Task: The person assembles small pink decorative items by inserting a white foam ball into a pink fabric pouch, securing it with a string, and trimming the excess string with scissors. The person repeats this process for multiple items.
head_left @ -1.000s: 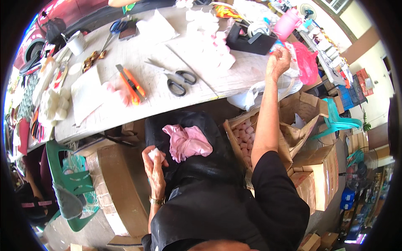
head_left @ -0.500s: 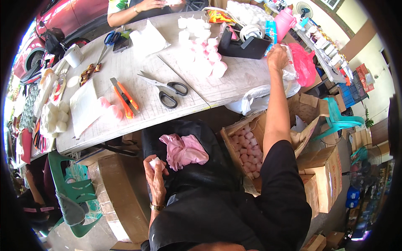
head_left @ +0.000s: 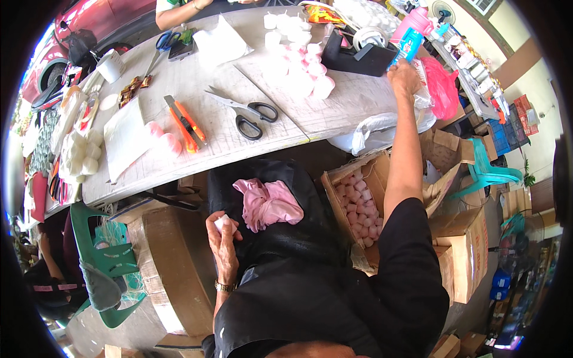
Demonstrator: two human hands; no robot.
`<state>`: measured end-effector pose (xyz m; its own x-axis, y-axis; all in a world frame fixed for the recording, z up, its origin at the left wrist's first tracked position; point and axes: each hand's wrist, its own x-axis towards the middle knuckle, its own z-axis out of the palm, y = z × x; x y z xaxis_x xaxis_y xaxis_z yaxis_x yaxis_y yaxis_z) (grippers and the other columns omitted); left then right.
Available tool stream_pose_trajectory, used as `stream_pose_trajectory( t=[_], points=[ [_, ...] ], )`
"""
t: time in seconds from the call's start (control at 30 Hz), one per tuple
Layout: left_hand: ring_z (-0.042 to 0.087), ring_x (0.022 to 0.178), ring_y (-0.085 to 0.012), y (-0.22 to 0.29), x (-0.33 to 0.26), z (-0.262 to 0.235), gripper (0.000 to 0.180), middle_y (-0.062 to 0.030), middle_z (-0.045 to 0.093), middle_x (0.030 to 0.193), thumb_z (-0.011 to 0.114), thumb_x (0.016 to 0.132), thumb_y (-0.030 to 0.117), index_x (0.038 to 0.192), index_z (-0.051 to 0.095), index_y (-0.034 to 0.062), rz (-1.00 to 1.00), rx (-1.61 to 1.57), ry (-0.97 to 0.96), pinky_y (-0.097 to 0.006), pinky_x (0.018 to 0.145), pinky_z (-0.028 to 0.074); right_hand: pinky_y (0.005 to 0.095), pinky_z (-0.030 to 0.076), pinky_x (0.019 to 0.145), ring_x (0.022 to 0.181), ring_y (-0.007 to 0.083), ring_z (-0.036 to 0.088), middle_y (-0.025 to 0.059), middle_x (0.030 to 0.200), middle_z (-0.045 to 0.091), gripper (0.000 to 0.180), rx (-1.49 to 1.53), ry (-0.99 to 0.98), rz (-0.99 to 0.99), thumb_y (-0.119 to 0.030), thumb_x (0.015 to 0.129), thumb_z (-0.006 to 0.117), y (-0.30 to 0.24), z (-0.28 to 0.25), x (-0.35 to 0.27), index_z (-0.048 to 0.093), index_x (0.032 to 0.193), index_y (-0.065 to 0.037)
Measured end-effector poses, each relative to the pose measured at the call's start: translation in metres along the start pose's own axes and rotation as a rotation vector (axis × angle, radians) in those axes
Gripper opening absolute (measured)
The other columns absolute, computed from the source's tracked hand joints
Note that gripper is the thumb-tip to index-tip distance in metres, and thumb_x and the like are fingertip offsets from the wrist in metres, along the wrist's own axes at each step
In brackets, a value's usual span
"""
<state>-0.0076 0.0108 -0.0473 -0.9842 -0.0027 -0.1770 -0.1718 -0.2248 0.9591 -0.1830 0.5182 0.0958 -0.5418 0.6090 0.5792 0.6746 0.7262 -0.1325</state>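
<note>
My left hand [head_left: 223, 237], above my lap, is closed round a small pale pink candle [head_left: 225, 224]. Beside it, a crumpled pink cloth [head_left: 271, 206] lies across my dark lap. My right arm stretches over the table [head_left: 221, 143] to its right end. There my right hand [head_left: 404, 77] grips the lower end of a slim blue container [head_left: 409, 46], which leans to the right. A black tape dispenser [head_left: 361, 59] stands just left of that hand, and a pink plastic bag [head_left: 440, 89] sits to its right.
Black-handled scissors [head_left: 248, 113] and an orange cutter [head_left: 186, 125] lie on the table. Pink and white candles [head_left: 304, 68] cluster near the dispenser. An open cardboard box [head_left: 358, 209] of pink candles stands right of my lap. Across the table is another person's arm [head_left: 176, 15].
The blue container has gone from nearly upright to tilted right, with my right hand now at its base. My left hand still holds the candle. The whole view has shifted slightly.
</note>
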Motion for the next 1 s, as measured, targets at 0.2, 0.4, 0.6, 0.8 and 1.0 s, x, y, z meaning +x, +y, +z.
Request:
stream_pose_trajectory(
  t=[0.2,0.4,0.6,0.8,1.0],
  points=[
    [0.049,0.064,-0.0094,0.004,-0.001,0.002,0.030,-0.0050,0.056,0.082,0.054,0.098,0.027,0.116,0.048,0.0033,-0.008,0.011,-0.005,-0.023,0.060,0.041,0.0496,0.051,0.082,0.099,0.0360,0.065,0.0147,0.107,0.067,0.026,0.024,-0.098,-0.017,-0.029,0.083,0.063,0.002,0.002,-0.001,0.066,0.105,-0.015],
    [0.050,0.065,-0.0100,0.010,-0.001,-0.001,0.030,-0.0056,0.057,0.083,0.052,0.097,0.023,0.119,0.047,0.0025,-0.016,0.068,0.017,-0.024,0.060,0.042,0.0451,0.051,0.072,0.085,0.0331,0.066,0.0122,0.090,0.069,0.016,0.205,0.201,-0.237,-0.023,0.081,0.062,0.019,-0.016,-0.032,0.068,0.090,-0.012],
    [0.053,0.073,-0.0133,0.018,0.000,-0.005,0.036,-0.0085,0.059,0.092,0.053,0.095,0.030,0.123,0.045,0.0079,-0.056,-0.018,-0.097,-0.026,0.068,0.044,0.0241,0.048,0.066,0.070,0.0089,0.058,0.0034,0.087,0.068,0.019,0.899,-0.237,-0.130,-0.017,0.094,0.058,-0.001,-0.066,-0.121,0.069,0.102,-0.004],
    [0.056,0.084,-0.0137,0.033,-0.001,-0.004,0.036,-0.0078,0.062,0.095,0.055,0.096,0.029,0.123,0.046,0.0072,-0.174,-0.210,-0.134,-0.028,0.080,0.047,0.0214,0.045,0.064,0.066,0.0062,0.054,0.0019,0.089,0.067,0.015,0.998,-0.642,-0.295,-0.012,0.095,0.058,-0.062,-0.113,-0.231,0.068,0.101,-0.003],
    [0.056,0.094,-0.0118,0.048,-0.002,-0.009,0.043,-0.0066,0.063,0.099,0.058,0.094,0.026,0.129,0.043,0.0065,-0.027,-0.166,-0.233,-0.027,0.084,0.043,0.0332,0.051,0.069,0.079,0.0237,0.066,0.0114,0.091,0.066,0.011,0.791,-0.080,-0.597,-0.003,0.088,0.062,-0.106,-0.106,-0.231,0.066,0.097,-0.001]
  ],
)
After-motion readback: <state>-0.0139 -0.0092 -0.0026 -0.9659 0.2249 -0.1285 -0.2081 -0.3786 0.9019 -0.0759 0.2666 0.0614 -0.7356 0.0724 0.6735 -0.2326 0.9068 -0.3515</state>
